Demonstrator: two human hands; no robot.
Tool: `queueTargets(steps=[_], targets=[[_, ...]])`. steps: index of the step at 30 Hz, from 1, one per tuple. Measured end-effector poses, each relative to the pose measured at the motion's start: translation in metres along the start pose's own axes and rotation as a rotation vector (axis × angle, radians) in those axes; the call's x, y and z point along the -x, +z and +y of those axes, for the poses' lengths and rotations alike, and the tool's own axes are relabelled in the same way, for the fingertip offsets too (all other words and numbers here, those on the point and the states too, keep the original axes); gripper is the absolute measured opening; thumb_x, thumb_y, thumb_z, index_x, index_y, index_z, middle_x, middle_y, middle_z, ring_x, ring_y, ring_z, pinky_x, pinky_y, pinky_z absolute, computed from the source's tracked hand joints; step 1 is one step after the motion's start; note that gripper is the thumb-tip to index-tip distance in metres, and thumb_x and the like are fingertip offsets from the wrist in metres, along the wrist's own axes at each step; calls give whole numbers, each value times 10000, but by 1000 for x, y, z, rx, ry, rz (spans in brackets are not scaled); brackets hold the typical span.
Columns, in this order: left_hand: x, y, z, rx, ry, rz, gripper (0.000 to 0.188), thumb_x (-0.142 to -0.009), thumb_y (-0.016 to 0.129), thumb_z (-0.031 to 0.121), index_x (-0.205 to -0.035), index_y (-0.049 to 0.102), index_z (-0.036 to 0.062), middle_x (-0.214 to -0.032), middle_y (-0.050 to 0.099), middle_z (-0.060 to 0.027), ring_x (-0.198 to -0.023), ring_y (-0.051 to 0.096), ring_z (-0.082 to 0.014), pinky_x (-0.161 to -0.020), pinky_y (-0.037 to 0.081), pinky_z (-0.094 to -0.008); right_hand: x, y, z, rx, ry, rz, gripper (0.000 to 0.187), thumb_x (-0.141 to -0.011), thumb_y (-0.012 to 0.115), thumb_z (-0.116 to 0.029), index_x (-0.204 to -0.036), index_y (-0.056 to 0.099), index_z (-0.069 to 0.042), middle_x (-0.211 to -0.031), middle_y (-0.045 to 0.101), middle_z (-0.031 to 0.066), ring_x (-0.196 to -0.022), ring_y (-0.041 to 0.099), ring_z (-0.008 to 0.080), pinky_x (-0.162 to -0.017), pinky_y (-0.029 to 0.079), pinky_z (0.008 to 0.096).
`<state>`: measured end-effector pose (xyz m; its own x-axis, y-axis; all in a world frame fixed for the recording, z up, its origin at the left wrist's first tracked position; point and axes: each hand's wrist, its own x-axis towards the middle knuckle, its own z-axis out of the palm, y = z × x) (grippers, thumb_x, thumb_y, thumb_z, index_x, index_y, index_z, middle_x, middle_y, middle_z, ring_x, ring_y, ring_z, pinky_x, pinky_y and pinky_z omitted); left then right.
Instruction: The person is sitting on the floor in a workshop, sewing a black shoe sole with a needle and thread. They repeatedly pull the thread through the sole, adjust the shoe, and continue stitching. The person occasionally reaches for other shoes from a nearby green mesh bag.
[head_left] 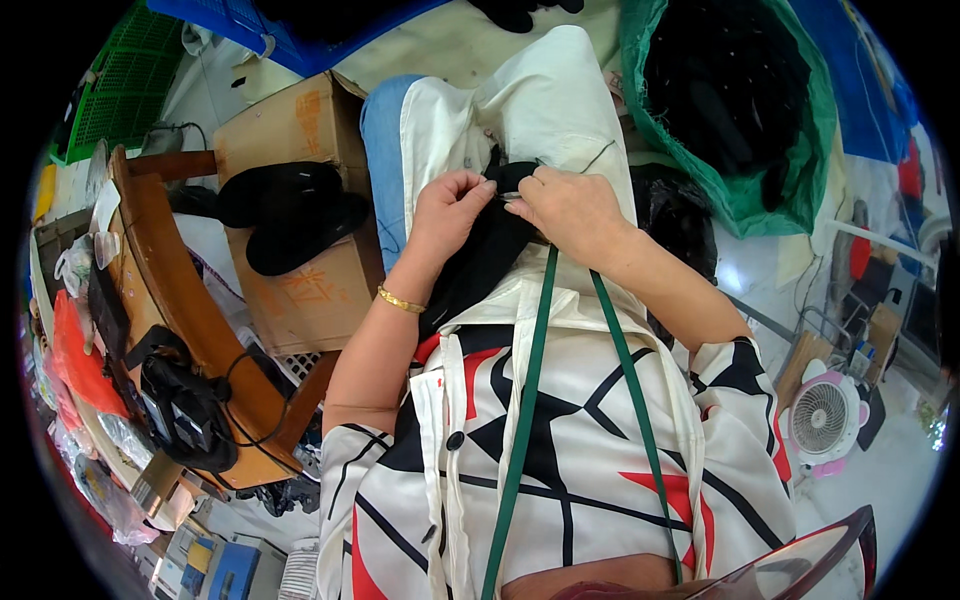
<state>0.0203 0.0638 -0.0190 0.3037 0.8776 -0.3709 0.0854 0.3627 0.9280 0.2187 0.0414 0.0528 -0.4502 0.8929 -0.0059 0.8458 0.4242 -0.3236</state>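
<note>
A piece of black cloth [475, 272] lies across my lap, over a cream apron [550, 95]. My left hand [452, 208] pinches its upper edge between thumb and forefinger. Just to the right, my right hand [572, 208] is closed with its fingertips on the same cloth. A small shiny metal piece [509, 196] shows between the two hands; its kind is too small to make out. Dark thread [600, 157] sticks out above my right knuckles. Green straps [527, 400] hang down from my neck to my lap.
Black cloth pieces [300, 215] rest on a cardboard box [330, 300] at my left, beside a wooden table [185, 330] holding a black bag [180, 400]. A green sack [805, 190] full of black pieces stands at far right. Lower right is a small fan [825, 415].
</note>
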Motion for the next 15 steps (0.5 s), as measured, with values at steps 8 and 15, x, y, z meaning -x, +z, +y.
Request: queueTargets(steps=[8,15], targets=[[0,-2,-2,28,-1,-2,174,-918,694,167,-885,680,-3,-757,615,25,-698,512,-58,-624,432,-235,-5,-2,-4,-9,-13,-6,239,-885,670,-324,-824,600,-104,-771,602,69,-683,669,262,-538,506,385],[-2,-4,-4,-103,16,19,209,-910,695,196,-888,676,-11,-759,641,-45,-697,557,-119,-637,455,-281,-6,4,-7,30,-10,-9,191,-882,665,-292,-821,613,-119,-766,601,59,-696,658,263,-553,501,391]])
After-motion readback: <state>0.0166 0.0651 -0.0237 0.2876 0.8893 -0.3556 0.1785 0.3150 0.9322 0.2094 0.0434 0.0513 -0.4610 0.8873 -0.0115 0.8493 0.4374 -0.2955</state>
